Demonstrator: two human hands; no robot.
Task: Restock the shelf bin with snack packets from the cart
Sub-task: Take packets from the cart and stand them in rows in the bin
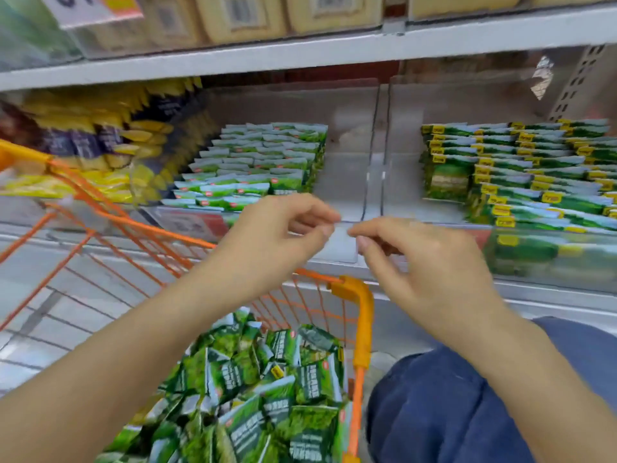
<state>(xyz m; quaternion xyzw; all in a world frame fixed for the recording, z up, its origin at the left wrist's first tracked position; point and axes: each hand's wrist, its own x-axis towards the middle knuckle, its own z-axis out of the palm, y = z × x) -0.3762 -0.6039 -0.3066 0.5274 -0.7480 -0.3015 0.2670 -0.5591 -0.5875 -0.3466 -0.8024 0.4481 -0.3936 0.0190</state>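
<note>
Loose green snack packets [260, 379] fill the orange wire cart [364, 315] at the bottom middle. On the shelf behind it stands a clear bin [350, 175]. Its left part holds rows of the same green packets [260, 162], and its right part is bare. My left hand [283, 238] and my right hand [424, 262] hover side by side above the cart, at the bin's front lip. The fingers of both are curled, fingertips almost meeting. I see no packet in either hand.
A second clear bin to the right holds green packets with yellow labels [534, 175]. Yellow and purple bags [100, 142] crowd the shelf at the left. The upper shelf board [300, 51] hangs just above. A knee in blue cloth [450, 412] is beside the cart.
</note>
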